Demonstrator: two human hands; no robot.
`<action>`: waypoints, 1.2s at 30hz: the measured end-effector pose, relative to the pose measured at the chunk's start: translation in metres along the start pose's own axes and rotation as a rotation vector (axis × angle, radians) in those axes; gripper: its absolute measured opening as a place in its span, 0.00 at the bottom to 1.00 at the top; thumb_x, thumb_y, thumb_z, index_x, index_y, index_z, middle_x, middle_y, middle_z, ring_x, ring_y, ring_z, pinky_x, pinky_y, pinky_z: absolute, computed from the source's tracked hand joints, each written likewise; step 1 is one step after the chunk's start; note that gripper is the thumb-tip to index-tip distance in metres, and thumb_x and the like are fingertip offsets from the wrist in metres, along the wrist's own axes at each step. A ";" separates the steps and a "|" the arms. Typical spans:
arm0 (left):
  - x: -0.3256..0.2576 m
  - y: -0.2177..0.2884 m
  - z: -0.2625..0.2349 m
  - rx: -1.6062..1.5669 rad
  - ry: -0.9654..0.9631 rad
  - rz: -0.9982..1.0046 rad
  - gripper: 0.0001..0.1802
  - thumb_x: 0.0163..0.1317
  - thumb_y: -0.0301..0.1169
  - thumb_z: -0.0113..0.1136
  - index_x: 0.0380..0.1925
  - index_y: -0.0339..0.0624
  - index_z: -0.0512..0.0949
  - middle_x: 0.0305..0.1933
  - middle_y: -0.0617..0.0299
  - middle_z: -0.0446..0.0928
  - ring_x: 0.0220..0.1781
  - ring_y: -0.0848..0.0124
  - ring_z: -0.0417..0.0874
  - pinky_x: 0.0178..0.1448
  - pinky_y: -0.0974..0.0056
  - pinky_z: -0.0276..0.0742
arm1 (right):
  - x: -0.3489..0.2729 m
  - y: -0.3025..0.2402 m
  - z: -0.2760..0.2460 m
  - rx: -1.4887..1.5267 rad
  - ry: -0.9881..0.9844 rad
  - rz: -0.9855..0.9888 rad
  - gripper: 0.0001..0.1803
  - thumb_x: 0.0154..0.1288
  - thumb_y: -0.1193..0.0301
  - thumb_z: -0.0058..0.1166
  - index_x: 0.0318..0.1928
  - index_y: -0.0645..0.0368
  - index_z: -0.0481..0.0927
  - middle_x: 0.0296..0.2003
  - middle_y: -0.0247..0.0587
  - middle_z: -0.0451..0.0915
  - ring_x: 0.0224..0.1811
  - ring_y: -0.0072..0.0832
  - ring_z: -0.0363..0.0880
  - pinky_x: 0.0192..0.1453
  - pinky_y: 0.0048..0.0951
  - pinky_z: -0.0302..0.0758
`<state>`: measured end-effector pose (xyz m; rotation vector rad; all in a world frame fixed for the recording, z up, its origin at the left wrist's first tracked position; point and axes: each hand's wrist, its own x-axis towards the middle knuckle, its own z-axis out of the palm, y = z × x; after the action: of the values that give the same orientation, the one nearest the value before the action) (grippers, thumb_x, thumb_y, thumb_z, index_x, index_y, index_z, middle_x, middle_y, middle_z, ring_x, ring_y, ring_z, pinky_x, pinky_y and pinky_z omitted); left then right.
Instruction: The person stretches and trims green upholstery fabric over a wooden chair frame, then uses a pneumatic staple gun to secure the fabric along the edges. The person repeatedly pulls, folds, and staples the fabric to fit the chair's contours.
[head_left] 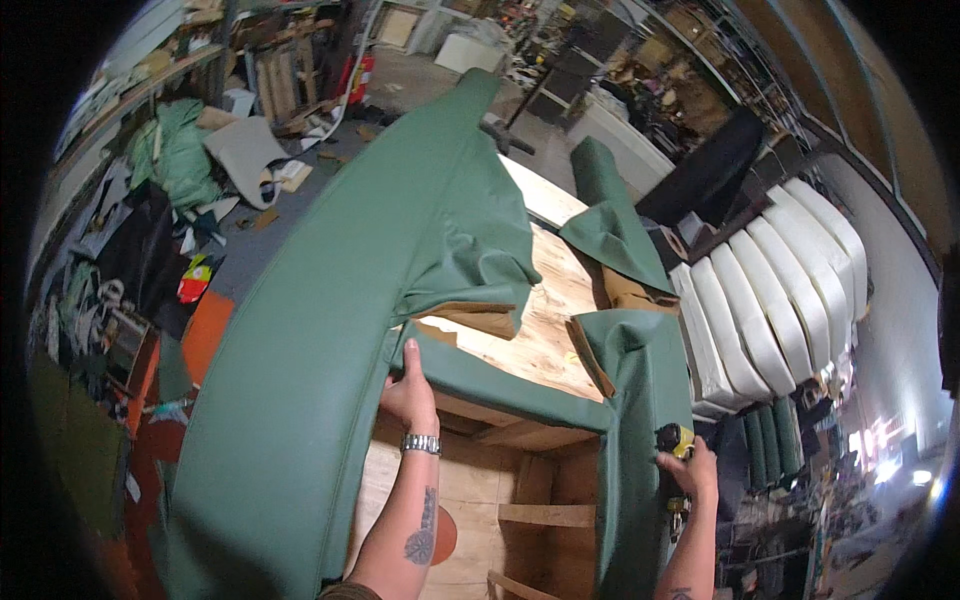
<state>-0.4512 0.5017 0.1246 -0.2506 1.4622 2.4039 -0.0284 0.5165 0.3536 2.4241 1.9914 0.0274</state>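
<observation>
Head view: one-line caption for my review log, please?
Left hand presses green upholstery cover onto a wooden frame; right hand grips a yellow-black tool.

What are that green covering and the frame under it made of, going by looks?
The green covering looks like vinyl or faux leather: a smooth, faintly sheened face, stitched seams and a tan backing where it folds over. The frame looks like bare plywood and timber, pale with visible grain and unfinished. The left hand presses the covering against it.
</observation>
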 end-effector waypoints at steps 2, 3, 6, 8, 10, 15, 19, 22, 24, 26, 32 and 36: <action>0.001 0.002 -0.005 0.088 0.004 0.006 0.33 0.63 0.43 0.76 0.58 0.26 0.80 0.64 0.43 0.81 0.64 0.57 0.82 0.69 0.53 0.74 | -0.006 0.008 0.007 0.159 0.030 -0.072 0.59 0.46 0.56 0.82 0.75 0.63 0.64 0.58 0.67 0.80 0.64 0.56 0.79 0.66 0.47 0.77; 0.001 0.004 -0.007 0.171 0.019 -0.003 0.34 0.63 0.44 0.76 0.59 0.27 0.79 0.65 0.43 0.80 0.65 0.56 0.81 0.70 0.53 0.74 | -0.008 0.007 0.010 0.232 0.059 -0.088 0.60 0.45 0.57 0.82 0.76 0.62 0.63 0.59 0.68 0.80 0.64 0.56 0.79 0.66 0.47 0.77; 0.000 0.011 -0.008 0.144 -0.010 -0.018 0.37 0.63 0.47 0.74 0.61 0.28 0.78 0.66 0.45 0.80 0.66 0.56 0.80 0.71 0.54 0.73 | -0.016 0.005 0.017 -0.033 0.245 0.084 0.59 0.45 0.58 0.82 0.76 0.62 0.64 0.59 0.67 0.80 0.63 0.55 0.80 0.66 0.45 0.77; 0.000 0.014 -0.007 0.175 -0.003 -0.042 0.34 0.65 0.40 0.74 0.63 0.28 0.77 0.66 0.48 0.80 0.66 0.61 0.80 0.70 0.56 0.73 | -0.021 0.003 0.017 -0.013 0.237 0.042 0.48 0.51 0.63 0.78 0.71 0.63 0.70 0.54 0.65 0.83 0.58 0.56 0.83 0.65 0.45 0.77; 0.000 0.013 -0.006 0.212 0.013 -0.051 0.37 0.64 0.48 0.73 0.62 0.27 0.78 0.67 0.44 0.79 0.67 0.55 0.79 0.71 0.53 0.72 | -0.026 -0.002 0.009 0.034 0.149 0.003 0.42 0.55 0.67 0.74 0.69 0.64 0.73 0.52 0.62 0.84 0.56 0.56 0.84 0.65 0.44 0.77; 0.005 0.005 -0.007 0.172 0.018 0.075 0.41 0.64 0.52 0.72 0.63 0.26 0.76 0.69 0.42 0.77 0.69 0.50 0.77 0.73 0.52 0.70 | -0.049 -0.054 -0.023 0.859 -0.127 -0.076 0.23 0.64 0.75 0.64 0.59 0.66 0.78 0.42 0.36 0.84 0.42 0.26 0.81 0.50 0.29 0.77; 0.007 0.008 -0.008 0.134 -0.051 -0.019 0.42 0.63 0.53 0.72 0.64 0.27 0.75 0.70 0.42 0.75 0.70 0.50 0.76 0.75 0.51 0.68 | -0.067 -0.153 -0.028 1.017 -0.402 -0.404 0.08 0.68 0.68 0.61 0.40 0.59 0.79 0.26 0.31 0.79 0.26 0.22 0.77 0.32 0.28 0.73; 0.008 0.013 -0.008 0.167 -0.066 -0.034 0.43 0.64 0.56 0.71 0.64 0.28 0.75 0.71 0.42 0.75 0.71 0.50 0.75 0.75 0.52 0.67 | -0.070 -0.244 -0.010 0.906 -0.617 -0.485 0.10 0.68 0.66 0.62 0.38 0.60 0.78 0.26 0.33 0.79 0.25 0.24 0.78 0.31 0.29 0.73; 0.008 0.015 -0.010 0.216 -0.091 -0.054 0.45 0.64 0.59 0.69 0.65 0.28 0.75 0.71 0.41 0.74 0.72 0.49 0.74 0.75 0.52 0.66 | -0.072 -0.294 0.010 0.805 -0.663 -0.433 0.11 0.68 0.64 0.63 0.37 0.59 0.79 0.26 0.34 0.79 0.25 0.24 0.77 0.31 0.30 0.74; 0.008 0.014 -0.012 0.298 -0.101 -0.091 0.46 0.64 0.62 0.67 0.65 0.29 0.76 0.72 0.40 0.74 0.72 0.49 0.74 0.75 0.51 0.67 | -0.072 -0.324 0.023 0.712 -0.676 -0.436 0.12 0.68 0.64 0.63 0.35 0.60 0.80 0.24 0.34 0.79 0.25 0.24 0.76 0.29 0.31 0.74; 0.011 0.009 -0.014 0.220 -0.130 -0.021 0.46 0.64 0.62 0.67 0.65 0.29 0.76 0.70 0.40 0.75 0.70 0.48 0.77 0.73 0.51 0.68 | -0.066 -0.346 0.047 0.698 -0.650 -0.460 0.12 0.67 0.64 0.62 0.35 0.62 0.81 0.24 0.35 0.79 0.23 0.24 0.76 0.28 0.31 0.73; 0.012 0.008 -0.012 0.194 -0.118 0.033 0.41 0.67 0.55 0.68 0.64 0.27 0.76 0.68 0.42 0.78 0.68 0.50 0.78 0.73 0.52 0.69 | -0.060 -0.353 0.050 0.650 -0.664 -0.471 0.13 0.67 0.63 0.62 0.35 0.61 0.81 0.23 0.36 0.79 0.23 0.25 0.76 0.28 0.32 0.73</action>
<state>-0.4650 0.4896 0.1220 -0.0394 1.6412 2.2391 -0.3855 0.5270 0.2977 1.7053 2.3340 -1.3980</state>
